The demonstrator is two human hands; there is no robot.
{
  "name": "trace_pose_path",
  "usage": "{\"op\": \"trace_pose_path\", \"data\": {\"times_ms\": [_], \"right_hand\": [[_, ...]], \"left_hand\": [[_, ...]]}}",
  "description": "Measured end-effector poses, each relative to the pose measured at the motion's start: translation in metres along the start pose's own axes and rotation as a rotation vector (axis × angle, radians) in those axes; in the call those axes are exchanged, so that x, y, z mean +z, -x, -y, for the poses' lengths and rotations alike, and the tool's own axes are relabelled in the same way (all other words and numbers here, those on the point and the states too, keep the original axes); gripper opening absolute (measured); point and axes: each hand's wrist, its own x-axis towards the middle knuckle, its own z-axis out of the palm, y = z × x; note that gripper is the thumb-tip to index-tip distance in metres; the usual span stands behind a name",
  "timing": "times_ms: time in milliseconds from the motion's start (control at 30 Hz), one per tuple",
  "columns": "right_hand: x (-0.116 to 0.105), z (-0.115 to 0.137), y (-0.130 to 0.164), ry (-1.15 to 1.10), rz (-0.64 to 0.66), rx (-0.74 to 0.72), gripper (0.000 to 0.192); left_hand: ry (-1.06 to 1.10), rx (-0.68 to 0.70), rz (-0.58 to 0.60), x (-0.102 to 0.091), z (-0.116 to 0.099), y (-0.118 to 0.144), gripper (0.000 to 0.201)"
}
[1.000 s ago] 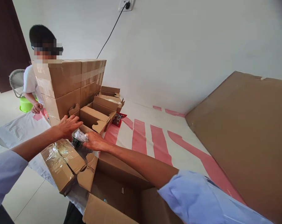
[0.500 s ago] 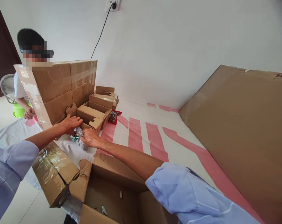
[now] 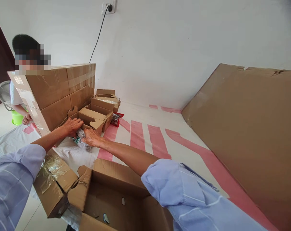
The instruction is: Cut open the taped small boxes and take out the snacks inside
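Note:
A crinkled clear plastic packet with green print point(image 3: 81, 142) stands tilted against the front of an open cardboard box point(image 3: 94, 123). My left hand point(image 3: 72, 126) is closed on the packet's upper left side, its fingers reaching over beside the box's front edge. From the right, my right hand point(image 3: 91, 138) grips the same packet with curled fingers. Parts of the packet and of the box's front wall are hidden behind my hands.
Taped cartons point(image 3: 51, 86) are stacked at left, with a co-worker's hand point(image 3: 27, 118) beyond them. More open boxes point(image 3: 104, 106) and a red packet point(image 3: 116, 119) lie behind. Nearer stand a large open carton point(image 3: 116, 199) and a taped box point(image 3: 51, 183). A cardboard sheet point(image 3: 244, 128) leans at right.
The view has shifted slightly. My hands have stayed at the packet by the box front, and a little more of the packet shows below them.

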Motion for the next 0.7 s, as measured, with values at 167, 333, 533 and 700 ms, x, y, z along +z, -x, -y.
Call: {"op": "trace_pose_path", "data": {"times_ms": [167, 333, 533, 700], "right_hand": [[0.0, -0.01, -0.006, 0.019, -0.006, -0.022, 0.044], [0.004, -0.026, -0.016, 0.04, -0.027, -0.045, 0.042], [0.0, -0.053, -0.024, 0.083, -0.066, -0.006, 0.042], [-0.003, -0.071, -0.02, 0.087, -0.063, -0.017, 0.042]], "left_hand": [[0.027, -0.031, -0.006, 0.003, 0.0, -0.008, 0.074], [0.043, -0.052, -0.021, 0.006, -0.002, -0.019, 0.078], [0.071, -0.1, -0.08, 0.004, -0.009, -0.041, 0.078], [0.081, -0.112, -0.102, 0.002, -0.016, -0.057, 0.082]]}}
